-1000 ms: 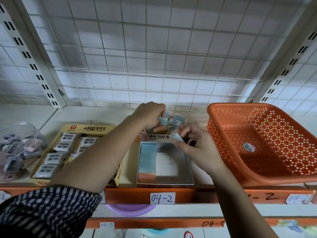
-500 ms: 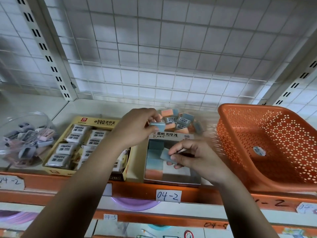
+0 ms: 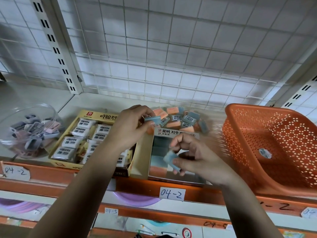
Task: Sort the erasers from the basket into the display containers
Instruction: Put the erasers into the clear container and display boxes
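Observation:
A pile of blue-and-orange erasers (image 3: 180, 120) lies on the shelf behind a grey display box (image 3: 178, 177). A column of the same erasers (image 3: 158, 155) fills the box's left side. My left hand (image 3: 130, 128) pinches a blue eraser (image 3: 151, 119) at the pile's left edge. Over the box, my right hand (image 3: 192, 157) holds another blue eraser (image 3: 171, 160), tilted, just above the column. The orange perforated basket (image 3: 267, 143) stands to the right with only a round sticker (image 3: 265, 153) on its floor.
A yellow carton of white wrapped erasers (image 3: 82, 140) sits left of the grey box. Further left is a clear tub of grey and pink sharpeners (image 3: 29, 133). A wire grid wall (image 3: 154, 57) backs the shelf. Label 04-2 (image 3: 170, 194) marks the orange shelf edge.
My right hand has come down from the pile with a blue eraser to just over the box. My left hand has taken a blue eraser from the pile. The view has tilted.

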`<state>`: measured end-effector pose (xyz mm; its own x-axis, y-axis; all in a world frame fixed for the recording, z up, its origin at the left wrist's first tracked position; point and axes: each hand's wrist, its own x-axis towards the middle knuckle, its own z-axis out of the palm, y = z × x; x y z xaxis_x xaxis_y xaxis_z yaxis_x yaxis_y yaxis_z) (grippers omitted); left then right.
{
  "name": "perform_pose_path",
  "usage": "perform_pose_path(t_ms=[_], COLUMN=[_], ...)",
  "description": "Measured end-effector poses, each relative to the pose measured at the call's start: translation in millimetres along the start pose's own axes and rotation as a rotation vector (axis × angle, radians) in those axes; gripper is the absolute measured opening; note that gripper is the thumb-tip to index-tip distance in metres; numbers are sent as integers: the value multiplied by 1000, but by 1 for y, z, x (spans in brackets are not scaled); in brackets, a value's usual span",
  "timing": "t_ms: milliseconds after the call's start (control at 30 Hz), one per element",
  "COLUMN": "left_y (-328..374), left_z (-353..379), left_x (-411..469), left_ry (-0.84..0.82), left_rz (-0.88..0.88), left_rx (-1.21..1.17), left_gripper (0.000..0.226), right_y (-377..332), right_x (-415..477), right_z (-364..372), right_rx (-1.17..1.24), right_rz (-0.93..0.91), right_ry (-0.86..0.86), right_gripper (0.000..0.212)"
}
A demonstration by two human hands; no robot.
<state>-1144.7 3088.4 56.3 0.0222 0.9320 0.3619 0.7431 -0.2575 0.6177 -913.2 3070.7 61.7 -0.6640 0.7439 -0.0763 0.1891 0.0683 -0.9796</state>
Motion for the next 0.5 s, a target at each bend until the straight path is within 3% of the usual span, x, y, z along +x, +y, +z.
perform_pose_path(t_ms=[133,333,500], left_y=[0,1,0], left_z=[1,2,3], left_x=[-1,-2,-1], left_ry=[5,1,-4], left_rz=[15,40,31], left_rx=[21,62,30], left_gripper=[19,19,19], right_y=[4,0,-3], right_x=[3,2,4], right_z=[6,17,14], right_rx=[-223,-256,-407], right_rz=[25,172,142], right_ry=[36,106,160], right_gripper=[24,13,8])
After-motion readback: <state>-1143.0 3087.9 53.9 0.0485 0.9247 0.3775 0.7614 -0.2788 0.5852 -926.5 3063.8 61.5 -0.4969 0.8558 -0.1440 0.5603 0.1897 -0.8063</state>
